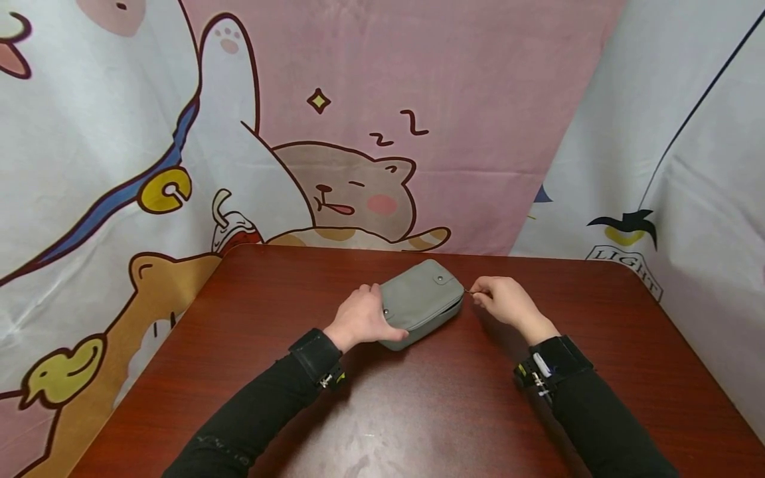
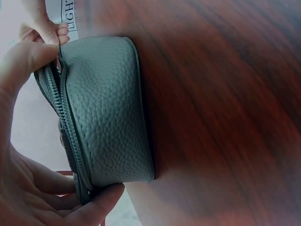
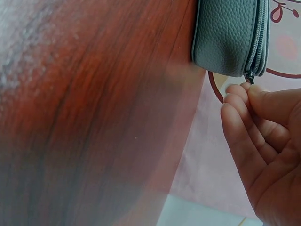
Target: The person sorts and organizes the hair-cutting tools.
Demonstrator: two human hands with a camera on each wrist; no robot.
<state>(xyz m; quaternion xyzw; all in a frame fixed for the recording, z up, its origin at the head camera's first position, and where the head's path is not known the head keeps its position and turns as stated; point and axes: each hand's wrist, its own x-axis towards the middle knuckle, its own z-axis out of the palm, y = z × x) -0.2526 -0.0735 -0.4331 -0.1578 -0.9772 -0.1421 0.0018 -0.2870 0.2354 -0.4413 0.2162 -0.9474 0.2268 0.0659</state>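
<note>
A grey-green pebbled zip pouch (image 1: 421, 299) lies flat on the table, with a snap tab on its top face. My left hand (image 1: 362, 317) grips its left end, the thumb on the near side and the fingers across the far side. At the opposite end my right hand (image 1: 505, 302) pinches the zipper pull (image 3: 251, 80) between thumb and fingertips. In the left wrist view the zipper (image 2: 70, 127) runs along the side, its tooth rows apart with a dark gap near the thumb. What the pouch holds inside is hidden.
The reddish-brown wooden table (image 1: 287, 279) has rounded far corners. Behind it hangs a cartoon-printed cloth (image 1: 478, 133), and a pale cloth (image 1: 711, 219) hangs on the right. Both forearms wear dark sleeves and wrist straps.
</note>
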